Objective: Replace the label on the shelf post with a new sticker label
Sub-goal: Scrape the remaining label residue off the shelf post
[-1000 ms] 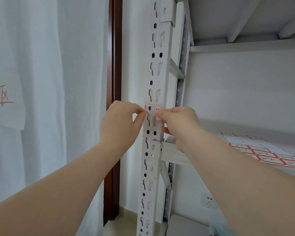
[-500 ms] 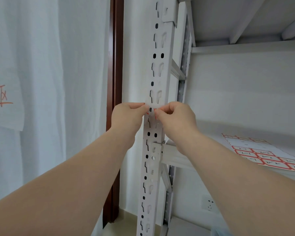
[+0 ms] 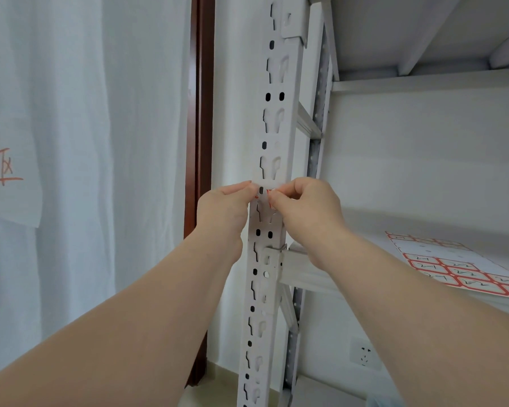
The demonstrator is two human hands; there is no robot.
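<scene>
White curtain [image 3: 71, 171] at left bears unreadable red handwriting. Red-bordered sticker sheet [image 3: 453, 265] lies on the shelf [image 3: 309, 274]. Left hand [image 3: 222, 210] and right hand [image 3: 306, 210] pinch a red-edged label [image 3: 270, 185] against the shelf post [image 3: 274, 127].

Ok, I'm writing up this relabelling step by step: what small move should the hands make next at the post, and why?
Probably press the label flat onto the shelf post, assuming it is the new one. The left hand and right hand each pinch one end of it across the post's face, and its red-edged middle looks lifted, not stuck down.
</scene>
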